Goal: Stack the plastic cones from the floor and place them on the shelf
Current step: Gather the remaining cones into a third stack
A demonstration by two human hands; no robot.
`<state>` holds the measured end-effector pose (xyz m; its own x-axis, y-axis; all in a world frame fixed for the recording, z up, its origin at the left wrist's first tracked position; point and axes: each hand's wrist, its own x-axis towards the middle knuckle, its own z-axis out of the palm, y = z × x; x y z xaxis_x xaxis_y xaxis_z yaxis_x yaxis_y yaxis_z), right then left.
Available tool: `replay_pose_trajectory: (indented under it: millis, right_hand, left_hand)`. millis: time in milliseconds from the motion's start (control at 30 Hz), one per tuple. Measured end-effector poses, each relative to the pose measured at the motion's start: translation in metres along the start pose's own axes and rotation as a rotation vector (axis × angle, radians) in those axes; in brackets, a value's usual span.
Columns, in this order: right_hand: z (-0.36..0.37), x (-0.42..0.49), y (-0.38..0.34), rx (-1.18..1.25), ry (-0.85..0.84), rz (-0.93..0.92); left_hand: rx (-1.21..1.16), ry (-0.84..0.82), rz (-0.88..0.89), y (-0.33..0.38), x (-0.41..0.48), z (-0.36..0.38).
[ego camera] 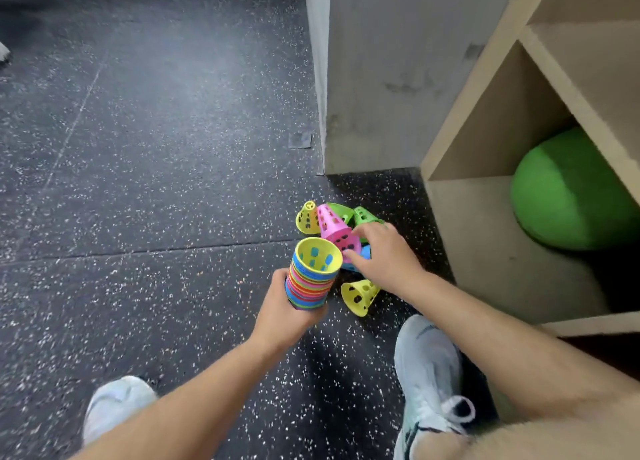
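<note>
Nested multicoloured stack of plastic cones is being gripped mouth-up by left hand. Right hand, fingers spread, is being held at pink perforated plastic cone lying on speckled black floor; best pinched at rim, seated tip-first.

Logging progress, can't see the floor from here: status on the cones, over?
Left hand grips the cone stack. Right hand at the pink cone, grip unclear. Other loose cones on the floor beside the shelf. Nothing blocking them.
</note>
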<state>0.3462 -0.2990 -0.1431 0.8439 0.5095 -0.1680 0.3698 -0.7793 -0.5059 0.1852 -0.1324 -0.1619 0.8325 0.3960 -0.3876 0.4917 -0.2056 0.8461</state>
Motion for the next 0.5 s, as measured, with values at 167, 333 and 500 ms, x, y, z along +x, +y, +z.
replay_pose_trajectory:
  millis: [167,333,500]
  right_hand:
    - [0.029,0.006,0.005,-0.139,-0.061,-0.124]
    - [0.047,0.015,-0.003,-0.228,-0.059,-0.168]
    - [0.05,0.008,0.004,-0.067,0.097,-0.124]
  left_hand:
    - [0.054,-0.039,-0.01,-0.015,0.003,0.007]
    - [0.037,-0.047,-0.005,-0.017,0.008,0.011]
    - [0.013,-0.072,-0.032,-0.014,0.01,0.009]
